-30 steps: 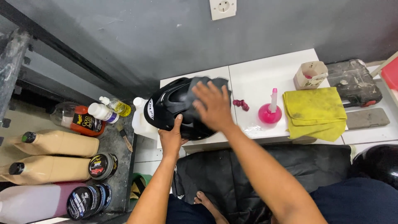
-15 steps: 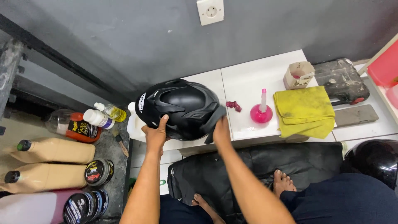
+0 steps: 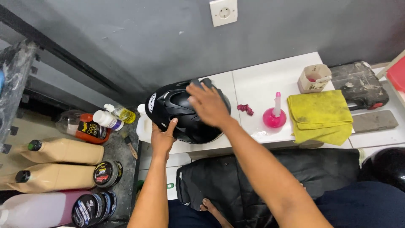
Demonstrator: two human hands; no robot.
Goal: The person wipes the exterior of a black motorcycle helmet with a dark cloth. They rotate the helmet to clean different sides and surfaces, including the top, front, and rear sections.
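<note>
On white tiles, glossy rounded black helmet (image 3: 181,114), left hand (image 3: 162,137) gripping, right hand (image 3: 209,103) flat.

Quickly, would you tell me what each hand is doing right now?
Left hand: closed around the lower edge of the black helmet, holding it.
Right hand: open, fingers spread flat on top of the helmet.

A: Where's the helmet (image 3: 181,114)?
B: On the ledge (image 3: 261,84), left end. Left hand (image 3: 162,137) grips its near-left edge, right hand (image 3: 209,105) lies flat on top.

A: Right of the grip?
B: Small clips (image 3: 245,109), then flask (image 3: 274,115), then cloth (image 3: 320,116). Box (image 3: 314,78) behind the cloth, case (image 3: 356,84) further right.

A: Left?
B: Jug (image 3: 143,124) touching the helmet, bottles (image 3: 105,120) beyond, jugs (image 3: 63,151) and tins (image 3: 106,173) lower left.

A: Behind?
B: Wall socket (image 3: 223,12).
</note>
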